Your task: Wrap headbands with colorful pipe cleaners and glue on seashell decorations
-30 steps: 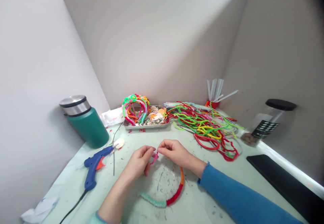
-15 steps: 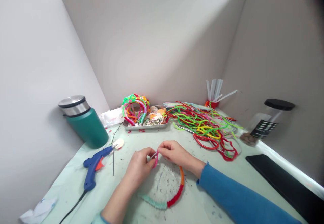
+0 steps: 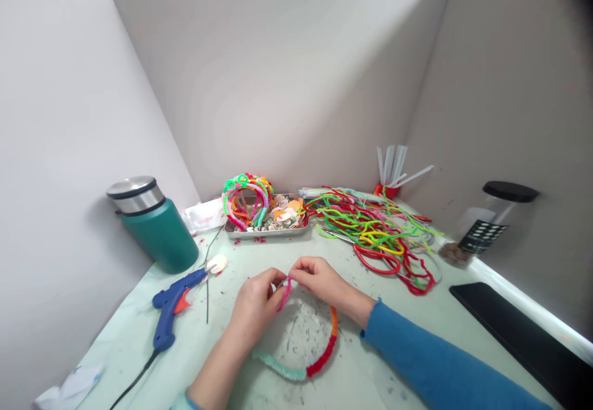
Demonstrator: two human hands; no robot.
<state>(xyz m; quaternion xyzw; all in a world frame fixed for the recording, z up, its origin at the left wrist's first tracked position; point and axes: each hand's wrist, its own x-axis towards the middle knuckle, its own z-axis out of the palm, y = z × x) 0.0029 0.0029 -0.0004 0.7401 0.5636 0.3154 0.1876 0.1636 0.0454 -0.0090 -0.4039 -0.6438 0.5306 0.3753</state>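
Note:
Both my hands pinch a curved headband (image 3: 319, 357) above the pale green table. Its lower arc is wrapped in teal, red and orange fuzzy wire. My left hand (image 3: 254, 308) grips the band's top end, fingers closed on a short pink pipe cleaner (image 3: 285, 292). My right hand (image 3: 319, 280), in a blue sleeve, pinches the same pink piece from the right, fingertips almost touching the left ones.
A blue glue gun (image 3: 173, 305) with its cord lies left of my hands, near a teal flask (image 3: 155, 225). Behind are a metal tray (image 3: 266, 230) with shells and wrapped headbands, a heap of coloured pipe cleaners (image 3: 377, 231), glue sticks (image 3: 393, 166), a jar (image 3: 491, 221) and a black slab (image 3: 519, 336).
My hands have stayed nearly in place. The pink pipe cleaner end has shifted slightly between my fingertips as it turns round the band.

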